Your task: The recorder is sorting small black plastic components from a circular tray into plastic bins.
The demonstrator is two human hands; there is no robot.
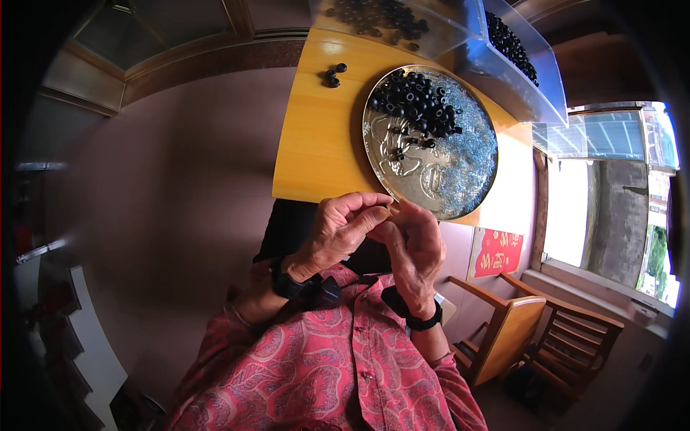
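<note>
My left hand (342, 231) and my right hand (415, 248) meet just in front of the near edge of a round metal tray (394, 171). Both are closed, thumb and fingers pinched together at the tips. Whatever is between the fingertips is too small and too covered to name. On the tray lies a heap of small black ring-like pieces (411, 103), with a few strays below it. A spread of tiny clear bluish pieces (471, 147) covers the tray's right side.
The tray rests on a yellow wooden table (313, 147). A few loose black pieces (333, 76) lie at its far left. Clear plastic bins (550, 90) holding more black pieces stand at the back. Wooden chairs (514, 337) are at the right, below a window.
</note>
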